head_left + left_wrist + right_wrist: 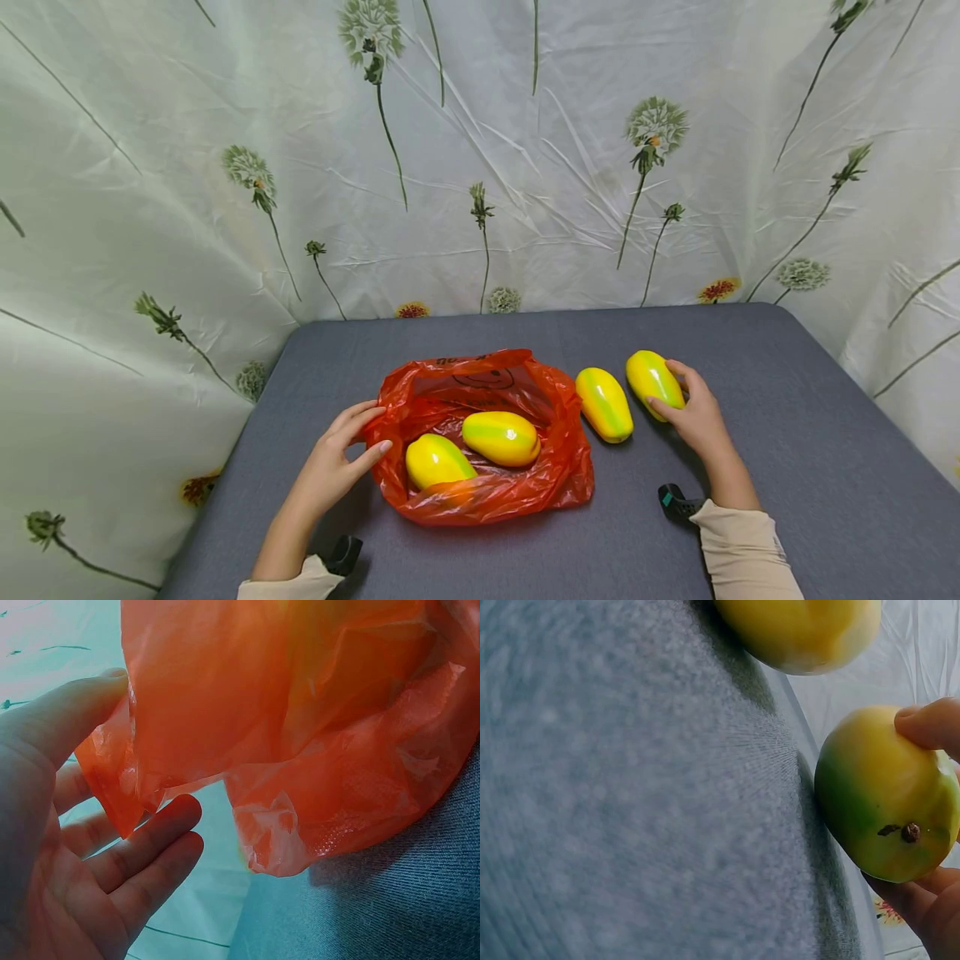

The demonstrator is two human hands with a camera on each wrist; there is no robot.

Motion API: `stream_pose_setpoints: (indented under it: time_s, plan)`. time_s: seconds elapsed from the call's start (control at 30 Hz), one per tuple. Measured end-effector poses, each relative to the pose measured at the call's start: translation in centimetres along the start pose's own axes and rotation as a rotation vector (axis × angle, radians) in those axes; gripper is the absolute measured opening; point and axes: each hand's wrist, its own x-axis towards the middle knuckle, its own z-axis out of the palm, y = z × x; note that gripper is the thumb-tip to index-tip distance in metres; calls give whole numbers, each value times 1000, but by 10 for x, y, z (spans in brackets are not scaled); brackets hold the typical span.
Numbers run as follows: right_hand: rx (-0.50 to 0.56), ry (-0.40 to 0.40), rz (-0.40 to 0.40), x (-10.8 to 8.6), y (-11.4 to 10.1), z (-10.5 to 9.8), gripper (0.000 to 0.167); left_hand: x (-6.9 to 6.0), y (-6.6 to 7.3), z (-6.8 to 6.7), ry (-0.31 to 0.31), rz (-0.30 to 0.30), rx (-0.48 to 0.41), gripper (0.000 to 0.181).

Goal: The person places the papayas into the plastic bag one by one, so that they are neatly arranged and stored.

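Observation:
A red plastic bag [525, 497] lies on the table with its mouth spread open. Two yellow-green papayas [501, 438] rest inside it. My left hand [330, 462] touches the bag's left rim, thumb and fingers apart. In the left wrist view, a flap of the thin red bag [217, 690] hangs between the thumb and the relaxed fingers. To the right of the bag, my right hand [701, 412] grips a papaya [651, 379] between thumb and fingers. That papaya [881, 791] shows a brown stem end in the right wrist view. Another papaya [603, 405] lies between it and the bag.
The grey cloth-covered table [525, 558] has rounded far corners. A pale curtain [450, 167] printed with dandelions hangs behind it and along both sides. Black straps [677, 504] sit at the wrists, by the beige sleeves.

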Motion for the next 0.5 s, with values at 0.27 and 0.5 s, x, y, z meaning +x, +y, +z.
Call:
stream_pose_setpoints:
  time_s: [0.27, 0.5]
  plan:
    - [47, 50, -13, 0, -2, 0, 68, 0, 0, 0, -1, 3, 11, 46]
    - [83, 131, -85, 2, -13, -3, 69, 0, -1, 0, -3, 1, 5, 46]
